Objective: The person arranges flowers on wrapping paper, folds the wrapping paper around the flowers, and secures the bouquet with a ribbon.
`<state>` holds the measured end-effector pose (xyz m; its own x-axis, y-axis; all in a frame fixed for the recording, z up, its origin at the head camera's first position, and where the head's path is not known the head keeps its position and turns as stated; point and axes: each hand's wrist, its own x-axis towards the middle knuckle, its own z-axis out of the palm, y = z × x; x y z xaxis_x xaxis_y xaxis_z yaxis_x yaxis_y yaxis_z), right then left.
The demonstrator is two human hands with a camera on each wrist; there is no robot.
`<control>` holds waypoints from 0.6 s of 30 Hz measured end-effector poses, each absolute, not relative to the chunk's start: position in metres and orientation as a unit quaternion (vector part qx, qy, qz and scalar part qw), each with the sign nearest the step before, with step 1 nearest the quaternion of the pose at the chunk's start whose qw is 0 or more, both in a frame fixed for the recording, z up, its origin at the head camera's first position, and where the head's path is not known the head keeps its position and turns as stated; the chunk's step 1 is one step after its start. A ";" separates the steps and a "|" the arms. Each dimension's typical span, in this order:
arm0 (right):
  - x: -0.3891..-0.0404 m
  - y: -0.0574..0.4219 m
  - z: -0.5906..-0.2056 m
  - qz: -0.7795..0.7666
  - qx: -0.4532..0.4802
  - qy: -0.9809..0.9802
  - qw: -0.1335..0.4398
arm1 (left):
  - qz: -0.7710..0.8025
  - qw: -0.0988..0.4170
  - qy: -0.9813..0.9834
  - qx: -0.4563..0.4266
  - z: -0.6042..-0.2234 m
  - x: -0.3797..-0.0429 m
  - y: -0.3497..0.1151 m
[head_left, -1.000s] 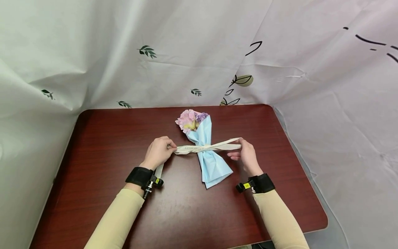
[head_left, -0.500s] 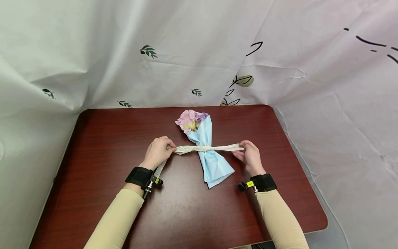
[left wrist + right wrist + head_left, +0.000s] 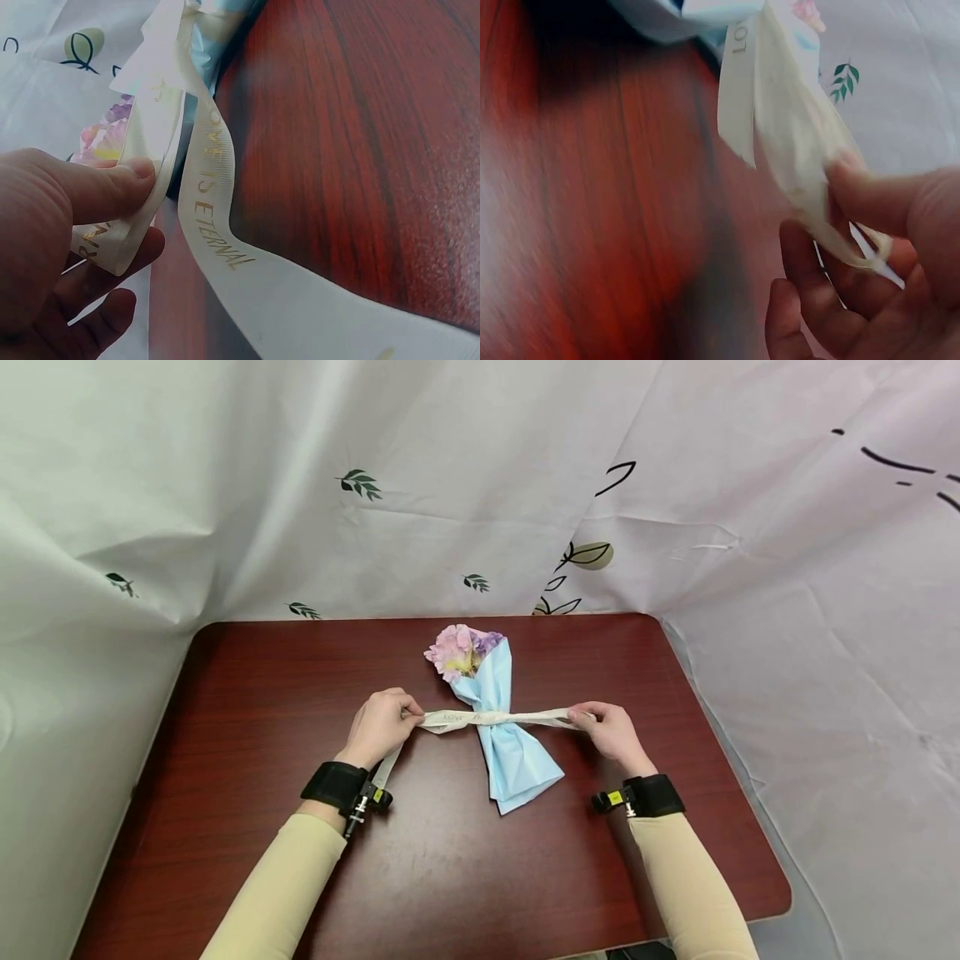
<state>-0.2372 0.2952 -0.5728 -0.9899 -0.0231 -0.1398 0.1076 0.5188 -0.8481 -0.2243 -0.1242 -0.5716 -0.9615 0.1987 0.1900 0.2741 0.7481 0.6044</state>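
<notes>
A small bouquet of pink and purple flowers [image 3: 456, 652] in light blue wrapping paper [image 3: 517, 768] lies mid-table in the head view. Around its waist goes a cream ribbon [image 3: 534, 717], knotted at the middle. On the left side, my left hand [image 3: 378, 727] pinches a ribbon loop between thumb and fingers. A loose tail printed "LOVE IS ETERNAL" [image 3: 210, 172] hangs beside that hand in the left wrist view. My right hand [image 3: 613, 733] pinches the opposite loop [image 3: 791, 142] between thumb and fingers. A short cut ribbon end [image 3: 736, 112] hangs next to this loop.
The dark red wooden table [image 3: 247, 693] has rounded far corners. White fabric [image 3: 420, 543] with leaf prints stands behind it and along both sides. Black straps [image 3: 654, 795] with small cameras sit on both wrists.
My right hand has shifted to the right and turned, its thumb now over the ribbon loop. The right loop looks narrower and straighter. My left hand has hardly moved.
</notes>
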 end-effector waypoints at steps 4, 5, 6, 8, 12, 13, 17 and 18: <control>-0.236 0.290 -0.578 -0.622 0.096 0.772 0.090 | -0.330 0.057 -0.934 -0.128 -0.573 -0.225 -0.124; -0.236 0.289 -0.579 -0.650 0.113 0.745 0.098 | -0.329 0.058 -0.934 -0.127 -0.573 -0.225 -0.124; -0.235 0.288 -0.579 -0.672 0.130 0.722 0.102 | -0.329 0.058 -0.934 -0.126 -0.574 -0.225 -0.124; -0.234 0.287 -0.580 -0.699 0.159 0.689 0.108 | -0.330 0.058 -0.934 -0.124 -0.574 -0.224 -0.124; -0.234 0.288 -0.581 -0.714 0.204 0.663 0.098 | -0.328 0.054 -0.936 -0.116 -0.576 -0.224 -0.126; -0.235 0.289 -0.581 -0.717 0.210 0.657 0.096 | -0.328 0.052 -0.936 -0.113 -0.576 -0.224 -0.126; -0.236 0.295 -0.583 -0.742 0.211 0.631 0.082 | -0.327 0.047 -0.939 -0.100 -0.579 -0.223 -0.128; -0.236 0.297 -0.583 -0.750 0.201 0.625 0.084 | -0.327 0.047 -0.939 -0.098 -0.580 -0.223 -0.129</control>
